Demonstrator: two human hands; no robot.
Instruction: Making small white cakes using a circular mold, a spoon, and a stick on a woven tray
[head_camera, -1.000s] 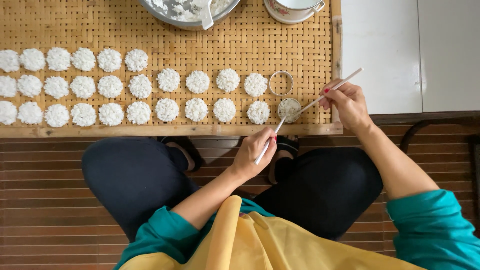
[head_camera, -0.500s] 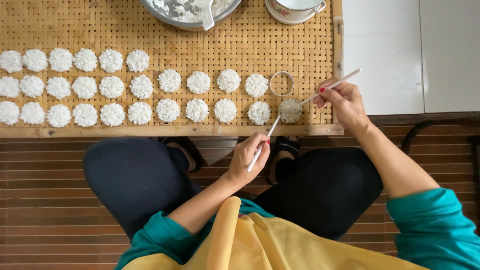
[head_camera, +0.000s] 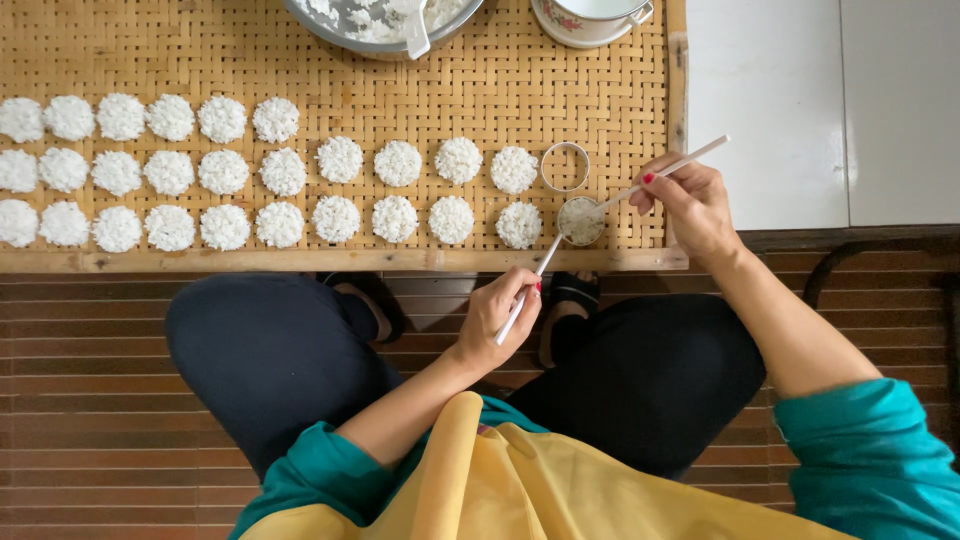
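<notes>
Pinching a white stick (head_camera: 668, 170), the right hand (head_camera: 690, 205) works rice in a filled metal ring (head_camera: 581, 220) near the woven tray's (head_camera: 600, 90) front right corner; the left hand (head_camera: 497, 315) grips another stick (head_camera: 530, 289). An empty ring (head_camera: 565, 166) sits just behind; a rice-filled steel bowl (head_camera: 385, 22) occupies the back edge.

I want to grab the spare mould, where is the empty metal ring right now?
The empty metal ring lies on the woven tray near its right edge, right of the rice cakes and just above the filled ring.
</notes>
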